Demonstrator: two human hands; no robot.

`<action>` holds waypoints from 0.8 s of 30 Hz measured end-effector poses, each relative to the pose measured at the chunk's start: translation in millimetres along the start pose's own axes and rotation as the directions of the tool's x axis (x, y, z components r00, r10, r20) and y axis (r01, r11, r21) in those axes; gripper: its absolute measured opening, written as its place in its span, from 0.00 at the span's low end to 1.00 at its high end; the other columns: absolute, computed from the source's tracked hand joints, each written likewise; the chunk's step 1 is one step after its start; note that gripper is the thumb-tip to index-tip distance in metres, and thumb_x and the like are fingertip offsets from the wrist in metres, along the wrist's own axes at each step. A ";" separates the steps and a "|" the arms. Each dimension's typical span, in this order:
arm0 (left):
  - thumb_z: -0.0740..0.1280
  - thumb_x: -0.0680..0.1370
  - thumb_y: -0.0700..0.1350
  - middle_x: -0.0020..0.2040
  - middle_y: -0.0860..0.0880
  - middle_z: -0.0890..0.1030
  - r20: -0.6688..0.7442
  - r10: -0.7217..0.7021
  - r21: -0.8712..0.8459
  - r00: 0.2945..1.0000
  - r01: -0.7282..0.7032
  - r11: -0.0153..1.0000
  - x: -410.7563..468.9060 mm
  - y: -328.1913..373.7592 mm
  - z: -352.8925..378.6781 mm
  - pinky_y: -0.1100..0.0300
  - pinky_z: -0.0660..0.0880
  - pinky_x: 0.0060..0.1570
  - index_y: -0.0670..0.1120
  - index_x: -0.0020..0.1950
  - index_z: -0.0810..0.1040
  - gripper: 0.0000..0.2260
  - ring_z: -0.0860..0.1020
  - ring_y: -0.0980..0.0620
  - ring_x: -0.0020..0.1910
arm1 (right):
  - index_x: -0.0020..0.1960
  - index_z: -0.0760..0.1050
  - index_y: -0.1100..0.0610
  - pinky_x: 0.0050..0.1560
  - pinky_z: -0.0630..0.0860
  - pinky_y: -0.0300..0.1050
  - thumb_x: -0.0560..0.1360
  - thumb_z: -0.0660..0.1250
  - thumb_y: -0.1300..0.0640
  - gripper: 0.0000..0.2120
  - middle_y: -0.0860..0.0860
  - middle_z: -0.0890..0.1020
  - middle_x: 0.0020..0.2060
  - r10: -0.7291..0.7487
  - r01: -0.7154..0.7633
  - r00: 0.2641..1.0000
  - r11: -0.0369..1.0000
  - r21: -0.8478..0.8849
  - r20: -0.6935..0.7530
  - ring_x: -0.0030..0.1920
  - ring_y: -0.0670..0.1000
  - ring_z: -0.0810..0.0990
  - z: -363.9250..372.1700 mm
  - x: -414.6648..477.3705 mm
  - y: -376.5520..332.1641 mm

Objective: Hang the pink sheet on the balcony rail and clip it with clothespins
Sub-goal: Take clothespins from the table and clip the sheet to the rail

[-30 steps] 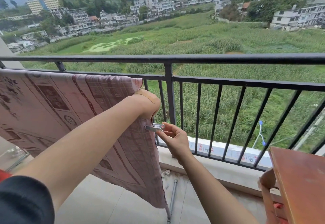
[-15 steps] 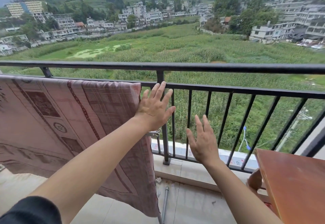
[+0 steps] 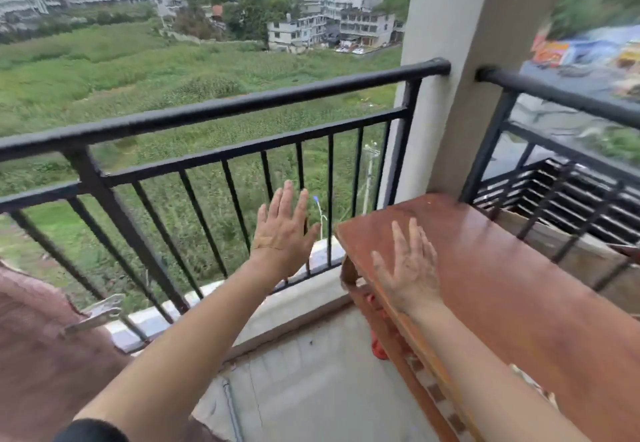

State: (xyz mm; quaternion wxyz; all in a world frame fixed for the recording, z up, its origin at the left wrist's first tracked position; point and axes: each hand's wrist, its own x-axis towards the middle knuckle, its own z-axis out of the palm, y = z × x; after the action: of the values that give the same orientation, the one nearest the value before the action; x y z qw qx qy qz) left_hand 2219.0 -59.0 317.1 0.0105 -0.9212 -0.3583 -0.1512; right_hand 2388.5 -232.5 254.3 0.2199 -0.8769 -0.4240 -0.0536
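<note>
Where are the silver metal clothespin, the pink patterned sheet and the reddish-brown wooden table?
silver metal clothespin (image 3: 93,320): head view, on its lower shiny arm.
pink patterned sheet (image 3: 38,365): head view, on the hanging cloth.
reddish-brown wooden table (image 3: 526,306): head view, on its bare top.

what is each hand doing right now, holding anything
Left hand: open, fingers straight, holding nothing.
Right hand: open, fingers spread, holding nothing.
</note>
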 end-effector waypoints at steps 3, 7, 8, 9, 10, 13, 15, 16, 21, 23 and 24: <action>0.48 0.80 0.62 0.80 0.45 0.48 0.085 0.135 -0.045 0.987 -0.132 0.990 10.2 66.9 48.7 0.42 0.55 0.74 0.50 0.79 0.50 0.30 0.51 0.44 0.78 | 0.81 0.46 0.50 0.77 0.48 0.53 0.80 0.49 0.36 0.35 0.56 0.45 0.80 0.183 -0.179 0.979 0.982 -0.053 0.087 0.80 0.56 0.47 -5.1 -30.3 75.5; 0.52 0.80 0.61 0.80 0.44 0.50 0.270 0.305 -0.059 0.913 -0.301 0.952 -2.3 150.2 120.2 0.42 0.56 0.73 0.49 0.79 0.52 0.31 0.55 0.43 0.77 | 0.81 0.42 0.50 0.77 0.47 0.53 0.80 0.48 0.35 0.35 0.56 0.43 0.80 0.444 -0.420 0.878 0.894 -0.156 0.179 0.80 0.57 0.48 -1.1 -87.2 170.1; 0.52 0.80 0.61 0.80 0.44 0.50 0.323 0.326 -0.065 0.888 -0.323 0.944 -6.4 168.4 136.2 0.42 0.56 0.73 0.50 0.79 0.51 0.31 0.54 0.44 0.78 | 0.81 0.42 0.50 0.78 0.48 0.54 0.80 0.48 0.35 0.35 0.56 0.43 0.80 0.499 -0.472 0.844 0.865 -0.169 0.195 0.80 0.57 0.48 0.6 -99.4 190.9; 0.51 0.80 0.62 0.80 0.44 0.48 0.373 0.344 -0.074 0.862 -0.342 0.937 -10.5 186.1 151.4 0.42 0.55 0.73 0.50 0.80 0.49 0.31 0.53 0.44 0.78 | 0.81 0.42 0.50 0.77 0.49 0.54 0.80 0.48 0.36 0.35 0.55 0.43 0.80 0.549 -0.519 0.807 0.835 -0.182 0.216 0.80 0.58 0.48 2.0 -110.1 210.6; 0.51 0.80 0.62 0.80 0.44 0.47 0.416 0.360 -0.082 0.835 -0.360 0.929 -14.2 203.1 165.4 0.43 0.55 0.73 0.50 0.80 0.48 0.31 0.52 0.44 0.78 | 0.81 0.43 0.50 0.77 0.50 0.55 0.80 0.49 0.37 0.35 0.55 0.44 0.80 0.591 -0.558 0.771 0.806 -0.196 0.237 0.79 0.57 0.50 3.5 -119.2 228.8; 0.48 0.81 0.63 0.80 0.45 0.46 0.502 0.403 -0.109 0.765 -0.406 0.907 -21.7 248.3 200.8 0.44 0.55 0.74 0.50 0.80 0.47 0.31 0.51 0.44 0.78 | 0.81 0.45 0.52 0.76 0.56 0.55 0.81 0.55 0.41 0.34 0.56 0.51 0.80 0.670 -0.636 0.688 0.742 -0.214 0.278 0.78 0.58 0.54 10.2 -135.5 274.9; 0.48 0.81 0.62 0.80 0.46 0.45 0.549 0.426 -0.137 0.719 -0.426 0.894 -26.0 273.0 221.4 0.44 0.54 0.74 0.50 0.80 0.46 0.31 0.49 0.45 0.78 | 0.81 0.47 0.54 0.75 0.58 0.54 0.80 0.58 0.45 0.35 0.57 0.56 0.79 0.688 -0.651 0.661 0.724 -0.226 0.300 0.77 0.58 0.57 16.6 -140.4 298.7; 0.49 0.81 0.62 0.80 0.46 0.44 0.573 0.430 -0.150 0.698 -0.427 0.892 -28.4 283.3 231.1 0.44 0.54 0.74 0.50 0.80 0.45 0.31 0.49 0.45 0.78 | 0.80 0.48 0.56 0.75 0.59 0.54 0.80 0.59 0.46 0.35 0.58 0.58 0.78 0.690 -0.649 0.651 0.722 -0.241 0.315 0.77 0.58 0.59 20.6 -142.3 308.7; 0.48 0.82 0.60 0.80 0.45 0.42 0.702 0.389 -0.166 0.596 -0.395 0.904 -43.5 311.5 276.5 0.45 0.55 0.73 0.49 0.80 0.45 0.29 0.47 0.45 0.78 | 0.79 0.54 0.57 0.73 0.62 0.52 0.80 0.61 0.47 0.33 0.55 0.64 0.76 0.648 -0.592 0.620 0.756 -0.278 0.442 0.75 0.56 0.62 46.1 -149.0 345.8; 0.47 0.82 0.59 0.80 0.46 0.41 0.759 0.369 -0.164 0.537 -0.390 0.906 -49.7 315.2 293.0 0.45 0.55 0.73 0.50 0.80 0.46 0.28 0.46 0.45 0.78 | 0.79 0.55 0.57 0.73 0.63 0.52 0.80 0.62 0.49 0.32 0.54 0.65 0.75 0.626 -0.575 0.621 0.773 -0.270 0.472 0.75 0.55 0.63 57.7 -149.3 358.7; 0.46 0.82 0.59 0.80 0.46 0.41 0.791 0.352 -0.161 0.501 -0.383 0.909 -52.6 315.4 300.9 0.44 0.55 0.73 0.50 0.80 0.46 0.28 0.45 0.45 0.79 | 0.79 0.57 0.57 0.72 0.63 0.51 0.80 0.62 0.49 0.31 0.54 0.66 0.74 0.617 -0.562 0.625 0.781 -0.273 0.479 0.74 0.55 0.64 63.6 -149.3 364.7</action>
State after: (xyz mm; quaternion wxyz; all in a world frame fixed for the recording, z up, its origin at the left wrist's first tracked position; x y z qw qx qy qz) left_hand 2473.1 -289.6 43.1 -0.1047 -0.9422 -0.1224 0.2939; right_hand 2567.6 -510.9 31.3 0.0528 -0.9539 -0.1543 0.2518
